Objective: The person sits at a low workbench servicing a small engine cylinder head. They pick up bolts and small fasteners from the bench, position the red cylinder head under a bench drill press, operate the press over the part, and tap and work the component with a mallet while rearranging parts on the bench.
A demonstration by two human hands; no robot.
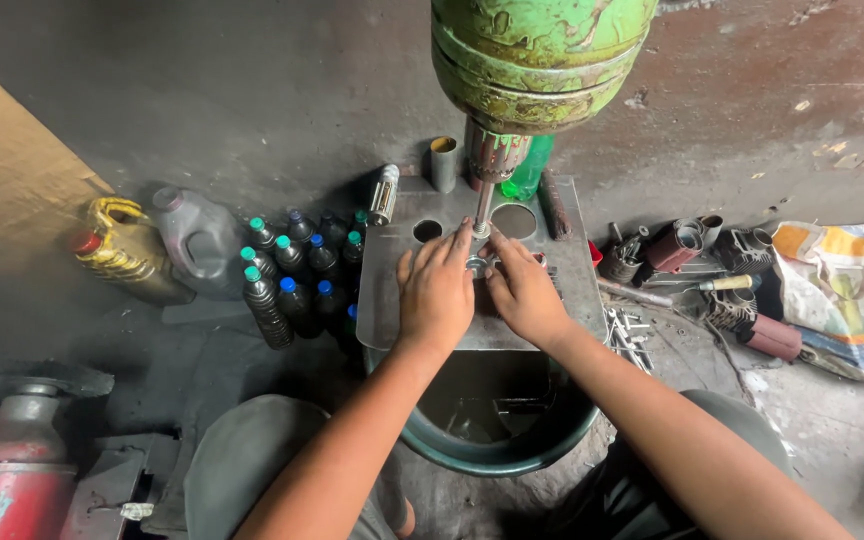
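From my head camera, looking straight down, I have both hands on the grey steel plate (407, 300) that serves as the drill's work surface. My left hand (436, 290) lies palm down, fingers together and stretched forward, so that its fingertips press beside the small metal workpiece (476, 265). My right hand (522, 288) mirrors it from the other side, fingers bent inward and touching the same piece. I judge that I hold it from both sides to keep it from turning under the drill bit (482, 205), which hangs straight down from the chuck (495, 152) of the green drill head (532, 60), its tip just above or at the piece; I cannot tell whether they touch. Neither hand is closed into a fist; both are flattened, pinning the piece rather than lifting it.

My forearms come up from the lower edge and converge on the plate, wrists low, elbows wide apart. The plate sits over a dark green tub (497, 440), probably to catch shavings and drips.

Left of the plate stands a cluster of dark bottles (292, 275) with blue and green caps, and beyond them a grey jug (200, 240) and a yellow oil container (122, 245), near at hand. To the right, tools and dark red metal parts (682, 245) lie on the floor.
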